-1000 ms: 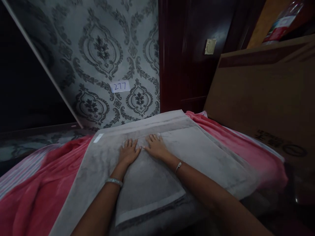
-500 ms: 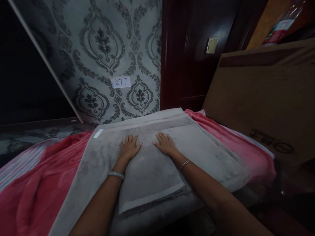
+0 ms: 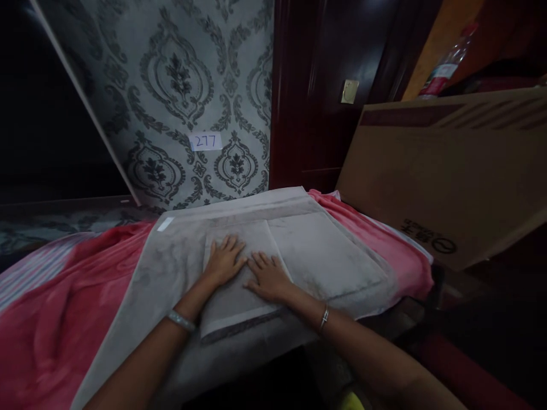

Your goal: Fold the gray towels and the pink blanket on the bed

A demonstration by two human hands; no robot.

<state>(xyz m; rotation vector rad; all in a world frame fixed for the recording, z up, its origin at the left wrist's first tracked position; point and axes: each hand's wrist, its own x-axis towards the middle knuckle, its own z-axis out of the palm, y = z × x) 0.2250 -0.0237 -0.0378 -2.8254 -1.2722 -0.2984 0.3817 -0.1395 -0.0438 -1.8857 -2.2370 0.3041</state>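
left hand (image 3: 223, 262), right hand (image 3: 270, 280): fingers spread, gripped nothing | palms lay flat on folded cloth (image 3: 233, 307), likely to keep it smooth | cloth sat on grey blanket (image 3: 164, 279), toward near edge

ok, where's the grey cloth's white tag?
Head view, left of centre: the white tag is at the far left corner of the grey cloth, beyond the left hand, near the red cloth.

Left hand (image 3: 224, 262), right hand (image 3: 268, 277) palm-down
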